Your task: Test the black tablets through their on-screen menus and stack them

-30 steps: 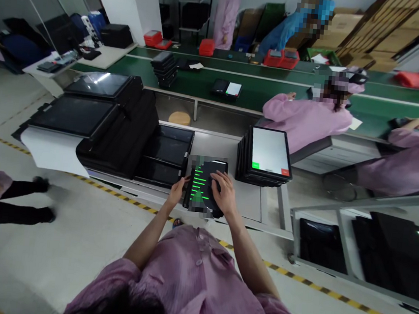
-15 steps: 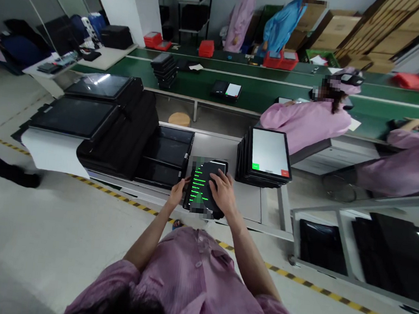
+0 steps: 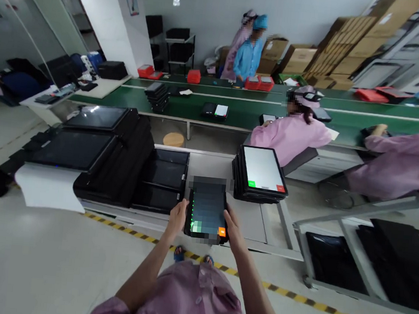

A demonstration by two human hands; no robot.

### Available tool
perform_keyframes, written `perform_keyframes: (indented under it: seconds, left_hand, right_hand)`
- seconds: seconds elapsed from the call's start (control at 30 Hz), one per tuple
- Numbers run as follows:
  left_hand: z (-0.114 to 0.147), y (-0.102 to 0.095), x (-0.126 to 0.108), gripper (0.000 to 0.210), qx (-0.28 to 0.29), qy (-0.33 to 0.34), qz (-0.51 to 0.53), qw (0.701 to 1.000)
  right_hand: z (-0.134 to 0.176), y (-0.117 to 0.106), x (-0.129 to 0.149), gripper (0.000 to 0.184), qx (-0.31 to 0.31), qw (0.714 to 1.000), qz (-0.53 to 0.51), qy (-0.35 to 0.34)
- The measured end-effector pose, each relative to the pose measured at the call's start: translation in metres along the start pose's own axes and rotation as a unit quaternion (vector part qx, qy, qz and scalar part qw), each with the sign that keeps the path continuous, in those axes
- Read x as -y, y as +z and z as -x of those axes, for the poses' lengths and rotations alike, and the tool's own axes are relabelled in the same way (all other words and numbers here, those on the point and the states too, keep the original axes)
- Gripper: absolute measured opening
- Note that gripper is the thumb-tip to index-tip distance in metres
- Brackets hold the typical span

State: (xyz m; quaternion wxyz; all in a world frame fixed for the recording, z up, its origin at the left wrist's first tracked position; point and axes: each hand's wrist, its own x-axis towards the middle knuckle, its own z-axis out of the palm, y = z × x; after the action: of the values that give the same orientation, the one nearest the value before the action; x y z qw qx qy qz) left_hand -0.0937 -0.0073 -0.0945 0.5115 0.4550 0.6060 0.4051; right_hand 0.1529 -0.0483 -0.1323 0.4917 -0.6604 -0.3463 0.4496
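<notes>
Between my two hands is a black tablet (image 3: 208, 208), its screen dark with green marks down the left side and an orange patch at the lower right. My left hand (image 3: 178, 217) is closed on the tablet's left edge. Along the right edge, my right hand (image 3: 233, 227) grips it too. Part of the tablet is blurred out. Just beyond it to the right stands a stack of tablets (image 3: 234, 172), the top one showing a white screen (image 3: 262, 168) with green and red corner buttons. Flat black tablets (image 3: 166, 167) lie on the left of the cart.
Tall piles of large black tablets (image 3: 116, 163) rise at the left of the cart (image 3: 209, 163). A green workbench (image 3: 197, 91) runs behind, with co-workers (image 3: 289, 132) seated at it. At right stands a metal rack (image 3: 338, 238) holding black panels.
My right hand has moved off the screen to the tablet's right edge. The green text list has given way to a darker screen with an orange patch. The view has tilted up.
</notes>
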Motion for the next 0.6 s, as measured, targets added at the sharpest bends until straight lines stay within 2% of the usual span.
perform_keyframes:
  seconds: [0.1,0.2,0.3,0.4,0.5,0.6]
  left_hand:
    - [-0.002,0.004,-0.001,0.068,0.013,-0.002,0.004,1.0]
    - [0.004,0.007,-0.005,0.071,0.015,0.008,-0.001,1.0]
    - [0.01,0.007,-0.018,0.072,0.008,-0.003,0.011,1.0]
    - [0.007,0.011,-0.046,0.072,0.01,0.007,0.028,1.0]
    - [-0.013,0.039,-0.089,0.071,0.042,0.064,0.05,0.996]
    - [-0.046,0.096,-0.137,0.074,0.091,0.115,0.052,0.988]
  right_hand:
    - [0.007,0.004,0.004,0.072,-0.022,0.999,-0.034,0.026]
    - [0.017,0.001,0.02,0.066,-0.025,0.998,-0.054,0.017]
    - [0.025,-0.006,0.051,0.065,-0.015,0.998,-0.056,-0.033]
    - [0.02,-0.023,0.087,0.065,-0.011,0.997,-0.041,-0.069]
    - [-0.01,-0.056,0.118,0.063,-0.021,0.994,-0.037,-0.101]
    - [-0.062,-0.103,0.143,0.062,-0.065,0.987,-0.051,-0.135]
